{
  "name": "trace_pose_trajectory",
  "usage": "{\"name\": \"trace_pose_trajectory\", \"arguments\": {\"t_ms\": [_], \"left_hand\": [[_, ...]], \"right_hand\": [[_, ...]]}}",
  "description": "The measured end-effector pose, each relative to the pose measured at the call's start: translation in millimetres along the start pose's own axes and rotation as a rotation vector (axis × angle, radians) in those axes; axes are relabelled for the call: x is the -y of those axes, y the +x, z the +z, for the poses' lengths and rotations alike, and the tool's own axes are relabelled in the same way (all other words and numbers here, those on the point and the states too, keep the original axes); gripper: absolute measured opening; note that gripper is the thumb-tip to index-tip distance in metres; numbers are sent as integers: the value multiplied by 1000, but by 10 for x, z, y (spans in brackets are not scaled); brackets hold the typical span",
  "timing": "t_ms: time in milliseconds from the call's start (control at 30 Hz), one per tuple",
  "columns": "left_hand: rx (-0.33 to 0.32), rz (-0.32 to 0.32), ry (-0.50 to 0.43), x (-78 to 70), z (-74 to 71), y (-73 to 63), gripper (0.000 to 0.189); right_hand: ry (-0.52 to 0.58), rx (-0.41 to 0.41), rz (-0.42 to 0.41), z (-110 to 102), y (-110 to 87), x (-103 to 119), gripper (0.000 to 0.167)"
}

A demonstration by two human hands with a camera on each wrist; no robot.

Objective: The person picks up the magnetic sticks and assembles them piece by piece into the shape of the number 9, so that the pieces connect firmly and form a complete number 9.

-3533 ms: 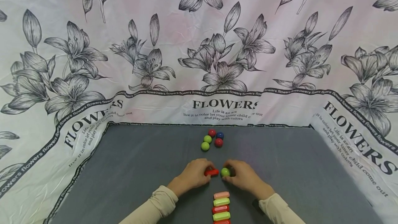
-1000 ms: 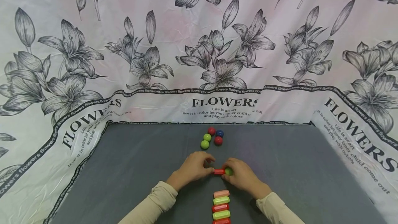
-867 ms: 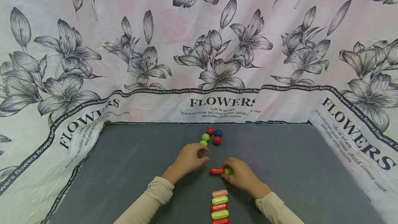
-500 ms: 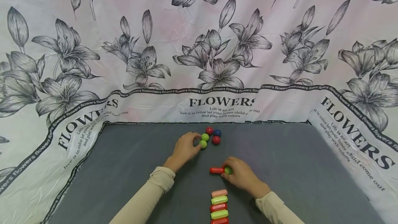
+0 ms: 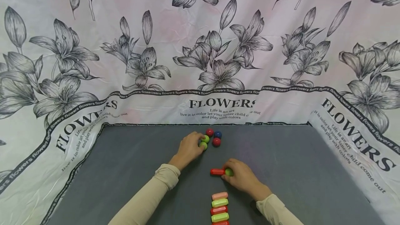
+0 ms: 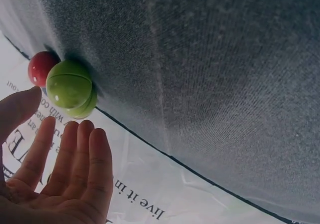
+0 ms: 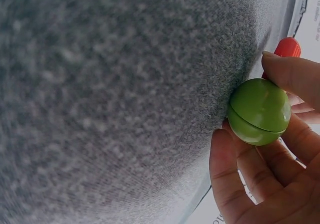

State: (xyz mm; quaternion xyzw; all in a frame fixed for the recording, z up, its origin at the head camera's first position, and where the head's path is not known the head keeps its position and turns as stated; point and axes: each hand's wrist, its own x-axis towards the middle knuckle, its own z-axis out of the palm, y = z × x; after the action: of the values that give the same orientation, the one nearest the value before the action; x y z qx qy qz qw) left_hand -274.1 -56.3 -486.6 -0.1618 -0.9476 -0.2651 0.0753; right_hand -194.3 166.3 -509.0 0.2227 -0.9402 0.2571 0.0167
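Observation:
My right hand [image 5: 243, 177] holds a green plastic ball [image 7: 259, 112] between thumb and fingers, low on the grey cloth. A red faceted stick [image 5: 217, 172] lies end-on against that ball, on its left side. Farther back, my left hand [image 5: 188, 149] reaches two green balls, the near one [image 5: 203, 146] and the far one [image 5: 205, 139]. In the left wrist view its fingers [image 6: 75, 154] are extended with a gap below the balls, and the thumb is beside them. A red ball [image 5: 209, 132], a blue ball [image 5: 217, 134] and another red ball [image 5: 216, 142] sit close by.
A column of faceted sticks [image 5: 219, 203] in pink, yellow-green and red lies near the front edge of the view. Grey cloth [image 5: 300, 166] covers the table. A white flower-printed sheet [image 5: 143, 108] rises behind and at both sides.
My left hand let go of the red stick, leaving it beside the green ball, and moved back and left to the green balls. My right hand has stayed at its ball.

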Motion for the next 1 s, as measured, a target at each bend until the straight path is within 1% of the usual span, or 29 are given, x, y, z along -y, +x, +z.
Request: {"name": "trace_pose_trajectory", "arguments": {"t_ms": [100, 233, 467, 533, 767, 1000], "left_hand": [[20, -12, 5, -6, 8, 2, 28], [29, -14, 6, -7, 21, -1, 27], [46, -8, 12, 40, 70, 0, 28], [57, -17, 3, 57, 87, 7, 29], [92, -78, -60, 113, 155, 40, 35], [103, -94, -98, 114, 168, 27, 38]], "right_hand": [[3, -5, 0, 0, -7, 10, 15], [0, -15, -3, -7, -10, 24, 15], [5, -9, 4, -5, -16, 33, 15], [7, -11, 8, -4, -19, 35, 15], [4, -14, 4, -9, -24, 35, 15], [3, -17, 8, -14, -26, 41, 15]]}}
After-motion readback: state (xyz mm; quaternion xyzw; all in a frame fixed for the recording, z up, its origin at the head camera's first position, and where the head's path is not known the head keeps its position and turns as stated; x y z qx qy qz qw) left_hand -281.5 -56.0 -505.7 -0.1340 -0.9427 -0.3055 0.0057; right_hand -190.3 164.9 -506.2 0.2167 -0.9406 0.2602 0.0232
